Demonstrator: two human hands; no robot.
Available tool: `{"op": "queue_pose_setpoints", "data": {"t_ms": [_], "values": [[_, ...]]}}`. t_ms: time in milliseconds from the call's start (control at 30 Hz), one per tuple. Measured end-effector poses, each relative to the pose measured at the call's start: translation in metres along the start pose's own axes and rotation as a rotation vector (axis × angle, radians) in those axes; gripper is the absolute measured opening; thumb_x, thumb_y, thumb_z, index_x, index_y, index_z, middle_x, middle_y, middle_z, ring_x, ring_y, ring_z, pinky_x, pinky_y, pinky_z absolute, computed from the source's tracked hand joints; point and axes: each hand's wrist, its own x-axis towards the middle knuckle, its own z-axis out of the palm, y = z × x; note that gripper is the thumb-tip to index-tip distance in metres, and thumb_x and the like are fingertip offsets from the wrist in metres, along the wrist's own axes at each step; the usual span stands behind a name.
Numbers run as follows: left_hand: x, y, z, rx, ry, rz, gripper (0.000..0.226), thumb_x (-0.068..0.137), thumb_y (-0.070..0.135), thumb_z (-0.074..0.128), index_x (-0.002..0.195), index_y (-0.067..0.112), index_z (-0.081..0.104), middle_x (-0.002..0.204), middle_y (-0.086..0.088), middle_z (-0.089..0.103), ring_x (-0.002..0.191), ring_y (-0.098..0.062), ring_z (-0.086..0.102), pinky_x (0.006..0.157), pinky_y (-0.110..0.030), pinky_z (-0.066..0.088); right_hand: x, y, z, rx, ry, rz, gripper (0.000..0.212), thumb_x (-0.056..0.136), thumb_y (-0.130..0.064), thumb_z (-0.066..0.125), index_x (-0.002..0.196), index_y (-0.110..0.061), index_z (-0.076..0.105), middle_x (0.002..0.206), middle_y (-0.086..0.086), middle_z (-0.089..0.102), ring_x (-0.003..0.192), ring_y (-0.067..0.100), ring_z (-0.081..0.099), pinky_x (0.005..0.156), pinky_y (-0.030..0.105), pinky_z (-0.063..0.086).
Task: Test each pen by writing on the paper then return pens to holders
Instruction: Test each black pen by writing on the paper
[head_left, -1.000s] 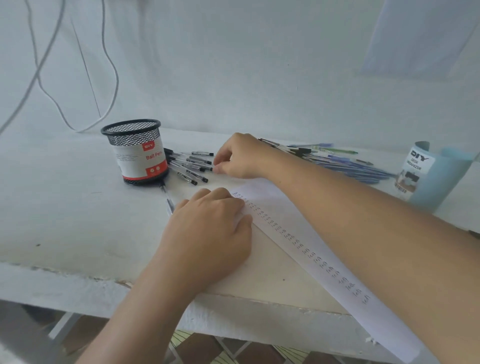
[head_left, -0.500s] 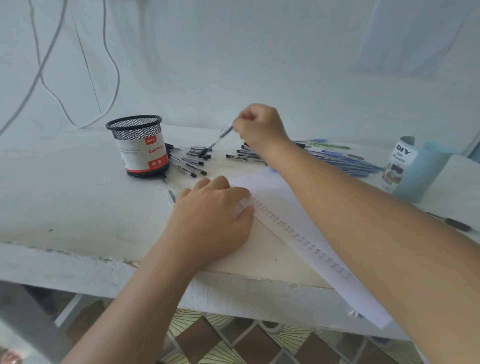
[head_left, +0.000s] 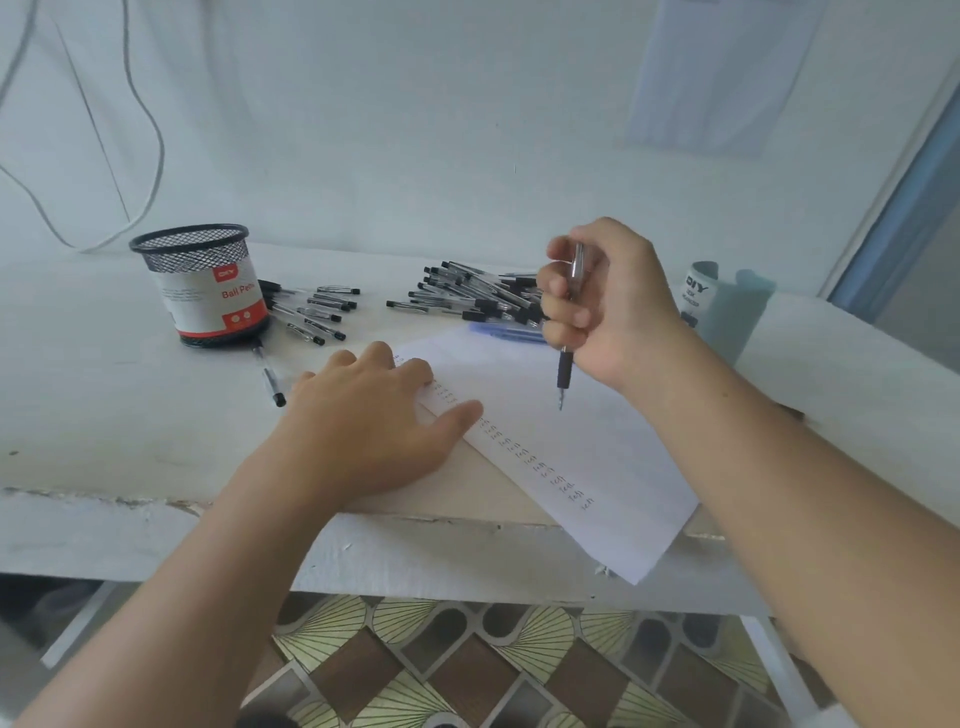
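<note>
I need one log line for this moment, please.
right hand: grips pen, tip down over paper | left hand: presses paper | mesh holder: upright

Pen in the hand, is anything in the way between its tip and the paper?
Nothing visible. The right hand holds the pen tip down over a bare part of the paper. The left hand rests on the sheet's left edge, off to the side of the tip.

the mesh pen holder (head_left: 200, 283) is black with a white and red label. the pens (head_left: 470, 296) on the white table (head_left: 104, 395) have clear barrels and black caps. the paper (head_left: 576, 457) is white. the second holder (head_left: 727, 306) is pale blue. the floor tiles (head_left: 467, 670) are brown and green, fan-patterned.
</note>
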Motion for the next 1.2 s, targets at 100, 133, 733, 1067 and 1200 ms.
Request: {"op": "queue_pose_setpoints", "data": {"t_ms": [100, 133, 733, 1067, 1200], "values": [[0.0, 0.014, 0.006, 0.116, -0.011, -0.017, 0.089, 0.079, 0.092, 0.014, 0.135, 0.029, 0.046, 0.132, -0.002, 0.048, 0.125, -0.03, 0.047, 0.096, -0.046, 0.043, -0.007, 0.003, -0.009, -0.024, -0.075, 0.045, 0.028, 0.084, -0.036, 0.071, 0.063, -0.018, 0.065, 0.077, 0.003, 0.055, 0.05, 0.011, 0.031, 0.044, 0.022, 0.015], [-0.001, 0.017, 0.01, 0.145, 0.0, -0.026, 0.089, 0.079, 0.092, 0.014, 0.133, 0.029, 0.044, 0.131, -0.003, 0.047, 0.123, -0.03, 0.047, 0.094, -0.046, 0.041, -0.008, 0.005, -0.011, -0.052, -0.077, 0.069, 0.034, 0.085, -0.03, 0.072, 0.052, -0.02, 0.065, 0.08, 0.004, 0.053, 0.052, 0.009, 0.032, 0.043, 0.02, 0.015], [-0.004, 0.016, 0.018, 0.042, 0.065, -0.098, 0.095, 0.074, 0.095, 0.024, 0.141, 0.029, 0.041, 0.144, 0.0, 0.04, 0.136, -0.03, 0.035, 0.108, -0.045, 0.03, -0.047, 0.036, -0.054, -0.332, -0.124, 0.153, 0.025, 0.089, -0.004, 0.069, 0.078, -0.017, 0.051, 0.051, -0.002, 0.029, 0.041, 0.009, 0.021, 0.04, 0.018, 0.017], [0.016, 0.015, 0.009, 0.061, -0.059, -0.109, 0.095, 0.08, 0.091, 0.025, 0.149, 0.027, 0.035, 0.153, -0.004, 0.035, 0.144, -0.034, 0.026, 0.111, -0.046, 0.027, -0.039, 0.042, -0.05, -0.393, -0.157, -0.057, 0.02, 0.087, -0.003, 0.075, 0.079, -0.01, 0.058, 0.06, 0.009, 0.047, 0.044, 0.012, 0.025, 0.041, 0.018, 0.019], [0.016, 0.012, 0.014, 0.067, -0.004, -0.107, 0.095, 0.079, 0.093, 0.022, 0.148, 0.029, 0.037, 0.152, -0.002, 0.037, 0.143, -0.034, 0.027, 0.112, -0.046, 0.026, -0.051, 0.033, -0.054, -0.676, -0.2, -0.15, 0.025, 0.085, -0.003, 0.079, 0.071, -0.008, 0.06, 0.053, 0.007, 0.047, 0.042, 0.016, 0.029, 0.042, 0.02, 0.024]]}}
